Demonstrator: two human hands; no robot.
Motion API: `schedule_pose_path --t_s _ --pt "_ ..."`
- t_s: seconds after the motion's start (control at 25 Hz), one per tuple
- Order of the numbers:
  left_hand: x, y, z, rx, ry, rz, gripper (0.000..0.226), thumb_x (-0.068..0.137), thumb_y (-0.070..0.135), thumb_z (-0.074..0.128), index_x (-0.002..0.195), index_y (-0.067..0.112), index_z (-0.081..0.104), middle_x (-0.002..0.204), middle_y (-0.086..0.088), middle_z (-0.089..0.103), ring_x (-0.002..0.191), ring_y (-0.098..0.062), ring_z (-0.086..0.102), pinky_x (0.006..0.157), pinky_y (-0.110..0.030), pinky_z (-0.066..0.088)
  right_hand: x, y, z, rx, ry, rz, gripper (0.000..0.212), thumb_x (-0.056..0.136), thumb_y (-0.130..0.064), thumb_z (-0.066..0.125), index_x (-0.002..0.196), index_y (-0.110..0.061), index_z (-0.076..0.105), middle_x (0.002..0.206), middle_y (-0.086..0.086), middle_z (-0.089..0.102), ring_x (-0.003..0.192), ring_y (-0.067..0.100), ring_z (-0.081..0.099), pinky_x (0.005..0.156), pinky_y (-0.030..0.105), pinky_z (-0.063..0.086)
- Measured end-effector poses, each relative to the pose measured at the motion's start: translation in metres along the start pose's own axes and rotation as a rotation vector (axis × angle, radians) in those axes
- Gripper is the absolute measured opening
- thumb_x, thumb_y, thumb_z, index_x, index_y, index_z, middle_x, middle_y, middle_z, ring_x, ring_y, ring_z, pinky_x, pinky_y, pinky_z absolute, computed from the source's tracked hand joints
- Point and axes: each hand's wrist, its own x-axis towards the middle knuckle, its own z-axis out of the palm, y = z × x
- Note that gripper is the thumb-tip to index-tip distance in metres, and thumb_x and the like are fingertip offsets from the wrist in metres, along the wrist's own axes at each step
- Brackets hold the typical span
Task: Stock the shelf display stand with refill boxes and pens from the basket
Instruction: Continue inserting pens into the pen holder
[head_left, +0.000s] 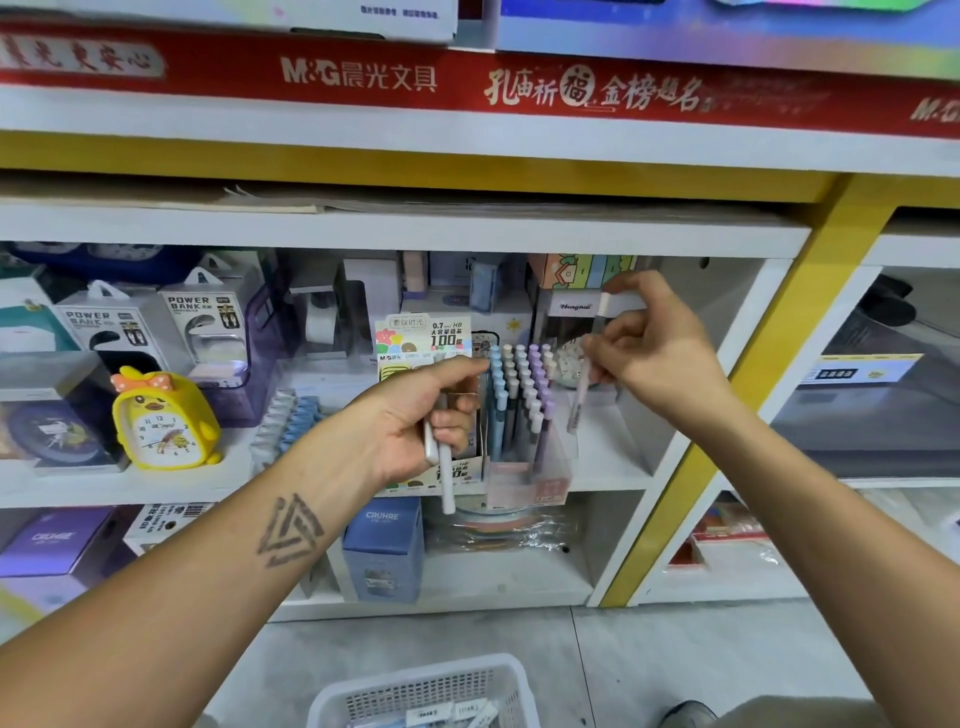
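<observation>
The display stand (524, 467) is a clear tiered holder on the middle shelf, filled with rows of blue, white and purple capped pens (519, 379). Its printed card (423, 338) rises behind on the left. My left hand (421, 421) is in front of the stand's left side, closed around two pale pens (445, 478) that point down. My right hand (649, 348) is just right of the stand, pinching one pale pink pen (577, 400) upright beside the purple row. The white mesh basket (337, 701) sits on the floor below, with small refill boxes (462, 713) inside.
A yellow duck alarm clock (166, 426) and power bank boxes (208, 322) stand left of the stand. Blue and purple CRUHRE boxes (382, 545) fill the lower shelf. A yellow shelf post (727, 405) slants on the right. Grey floor lies around the basket.
</observation>
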Motion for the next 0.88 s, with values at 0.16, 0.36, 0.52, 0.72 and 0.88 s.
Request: schedule_pose_path --t_s 0.16,0.36,0.52,0.72,0.88 --pt "-0.003 -0.002 0.006 -0.026 -0.041 -0.03 0.009 0.083 -0.001 0.047 0.082 0.006 0.052 0.069 -0.008 0.046 0.053 -0.012 0.03 0.044 -0.021 0.031 -0.003 0.01 0.009 -0.127 0.032 -0.12 0.027 0.093 -0.015 0.067 0.1 -0.031 0.047 0.078 0.008 0.069 0.073 0.024 0.07 0.069 0.045 0.06" --pt "-0.002 -0.004 0.002 0.013 -0.005 -0.002 0.03 0.088 -0.012 0.038 0.107 -0.005 0.06 0.074 -0.013 0.057 0.057 -0.015 0.05 0.051 -0.025 0.049 -0.007 0.021 0.024 -0.272 -0.064 -0.136 0.024 0.095 -0.02 0.064 0.09 -0.033 0.044 0.081 0.001 0.067 0.078 0.024 0.068 0.071 0.05 0.058" --pt "-0.001 -0.003 -0.002 0.032 -0.017 0.02 0.034 0.094 -0.013 0.043 0.123 -0.007 0.058 0.079 -0.015 0.065 0.063 -0.019 0.061 0.059 -0.028 0.057 -0.009 0.029 0.03 -0.358 -0.133 -0.169 0.023 0.096 -0.017 0.06 0.089 -0.028 0.042 0.083 0.007 0.065 0.083 0.029 0.064 0.07 0.053 0.056" --pt "-0.004 -0.003 -0.003 0.06 -0.028 0.039 0.035 0.092 -0.013 0.049 0.124 -0.004 0.058 0.089 -0.02 0.07 0.068 -0.021 0.068 0.067 -0.032 0.058 -0.006 0.032 0.027 -0.369 -0.117 -0.198 0.027 0.096 -0.013 0.06 0.087 -0.03 0.041 0.08 0.003 0.066 0.079 0.025 0.066 0.068 0.05 0.056" --pt "-0.007 -0.005 -0.002 0.046 -0.022 0.041 0.036 0.091 -0.014 0.049 0.125 -0.005 0.058 0.091 -0.022 0.07 0.069 -0.023 0.069 0.067 -0.032 0.059 -0.007 0.033 0.03 -0.335 -0.115 -0.199 0.028 0.096 -0.01 0.06 0.086 -0.027 0.041 0.083 0.01 0.065 0.077 0.019 0.068 0.066 0.042 0.059"
